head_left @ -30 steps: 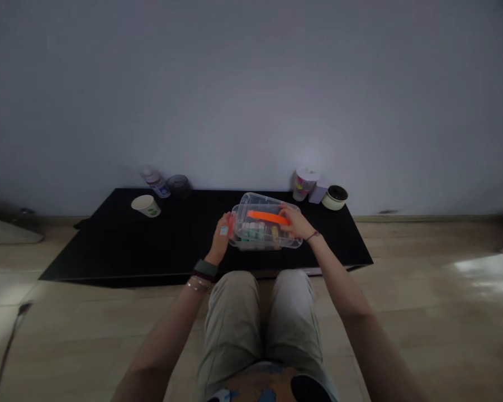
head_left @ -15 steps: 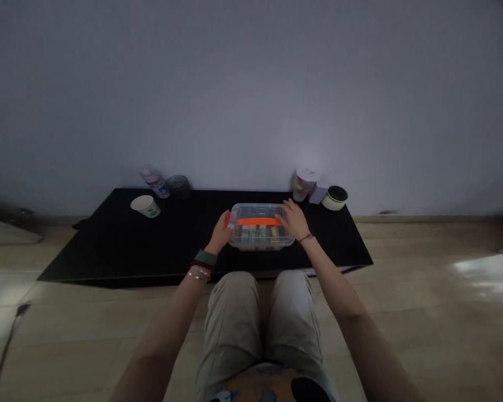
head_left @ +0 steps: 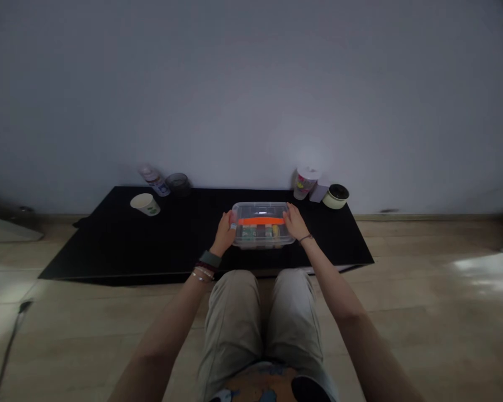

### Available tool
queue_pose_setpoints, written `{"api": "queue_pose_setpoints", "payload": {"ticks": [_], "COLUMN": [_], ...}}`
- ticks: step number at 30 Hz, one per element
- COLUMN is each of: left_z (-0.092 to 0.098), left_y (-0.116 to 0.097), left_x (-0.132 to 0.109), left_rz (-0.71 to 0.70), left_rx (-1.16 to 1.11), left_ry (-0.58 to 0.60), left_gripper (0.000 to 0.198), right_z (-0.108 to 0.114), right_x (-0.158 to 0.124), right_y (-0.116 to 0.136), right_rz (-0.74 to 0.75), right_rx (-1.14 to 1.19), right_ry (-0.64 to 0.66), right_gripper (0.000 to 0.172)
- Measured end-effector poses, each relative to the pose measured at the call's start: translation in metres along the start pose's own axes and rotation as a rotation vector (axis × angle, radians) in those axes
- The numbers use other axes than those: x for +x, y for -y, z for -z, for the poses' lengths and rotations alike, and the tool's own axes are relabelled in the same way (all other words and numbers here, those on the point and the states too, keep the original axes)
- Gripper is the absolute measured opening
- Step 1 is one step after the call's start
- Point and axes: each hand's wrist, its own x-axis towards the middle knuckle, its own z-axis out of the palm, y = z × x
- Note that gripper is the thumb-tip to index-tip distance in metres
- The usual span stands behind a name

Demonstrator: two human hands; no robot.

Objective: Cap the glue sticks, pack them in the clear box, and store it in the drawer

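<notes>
A clear plastic storage box [head_left: 262, 240] with an orange handle [head_left: 261, 221] sits on the black table in front of my knees. Its lid is on, and several small greenish and yellow items show dimly through it. My left hand [head_left: 225, 230] grips the box's left end, thumb on the lid's edge. At the opposite end, my right hand [head_left: 295, 222] holds the right side, its thumb lying over the lid. The fingers of both hands are partly hidden behind the box's sides.
The black table [head_left: 184, 234] stands against a pale wall. On its left are a paper cup [head_left: 146, 205], a bottle [head_left: 155, 180] and a dark round container [head_left: 179, 185]. Back right are a lidded plastic cup [head_left: 305, 183], a small pale box [head_left: 319, 192] and a cream pot [head_left: 335, 197].
My right hand has slid from over the lid's corner to the box's right end and closed on it. The box has shifted very slightly right. My left hand stays at its left end.
</notes>
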Motion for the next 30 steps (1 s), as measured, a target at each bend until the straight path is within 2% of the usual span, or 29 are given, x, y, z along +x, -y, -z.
{"api": "queue_pose_setpoints", "payload": {"ticks": [4,7,11,17,21,27,30], "left_z": [-0.005,-0.006,-0.007,-0.014,-0.016,-0.019,-0.02], "left_y": [-0.003,-0.011,-0.035,-0.071,-0.075,-0.073,-0.072], "left_x": [0.007,0.015,0.024,0.025,0.02,0.017,0.018], "left_rz": [-0.018,-0.094,-0.248,-0.325,-0.351,-0.379,-0.381], "left_rx": [0.019,0.056,0.176,0.452,0.556,0.538,0.565], "left_ry": [0.021,0.015,0.04,0.152,0.221,0.181,0.179], "left_gripper": [0.056,0.062,0.071,0.059,0.058,0.056,0.056], "right_z": [0.007,0.01,0.005,-0.005,-0.005,-0.006,-0.004], "right_x": [0.006,0.01,0.01,0.008,0.008,0.007,0.008], "right_y": [0.007,0.019,0.032,0.03,0.028,0.032,0.034], "right_rz": [-0.03,-0.012,0.022,0.043,0.052,0.055,0.048], "right_rx": [-0.156,-0.262,-0.303,-0.313,-0.313,-0.328,-0.311], "right_ry": [-0.012,0.009,0.039,0.009,0.035,0.037,0.04], "right_gripper": [0.056,0.056,0.061,0.066,0.071,0.073,0.069]}}
